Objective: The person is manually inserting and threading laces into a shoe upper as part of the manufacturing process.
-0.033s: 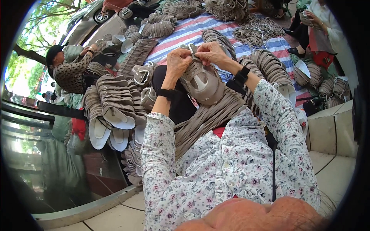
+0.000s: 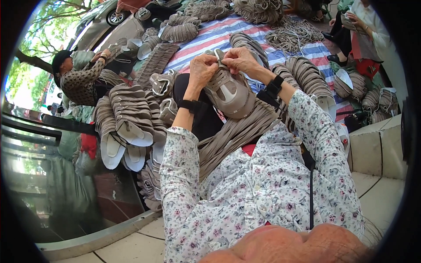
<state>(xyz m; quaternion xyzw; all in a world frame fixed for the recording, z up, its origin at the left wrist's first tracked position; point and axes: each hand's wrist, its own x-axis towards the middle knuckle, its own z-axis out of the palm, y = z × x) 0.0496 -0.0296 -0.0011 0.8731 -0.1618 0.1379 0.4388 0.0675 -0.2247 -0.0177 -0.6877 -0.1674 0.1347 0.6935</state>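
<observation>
"Gripping what, and where?"

"Pinching the taupe shoe [image 2: 231, 95] at its far end between closed fingers of the left hand [image 2: 203, 71] and right hand [image 2: 241, 61], in front of the floral shirt [image 2: 272, 197]."

"Pointing its toe which way?"

"Aiming it toward the shirt, partly covering a bundle of taupe strips [image 2: 237, 134]."

no lettering, label, number or sign is readable anywhere.

Strip bundle [image 2: 239, 136] across lap [image 2: 205, 120]; shoe [image 2: 232, 104] just ahead of it; layered shoe parts [image 2: 130, 109] to left; stacked pieces [image 2: 309, 79] to right; ground sheet [image 2: 210, 40] beyond; cord heap [image 2: 293, 36] on sheet's right; seated co-worker [image 2: 81, 86] farther left; car [image 2: 93, 21] behind.
</observation>
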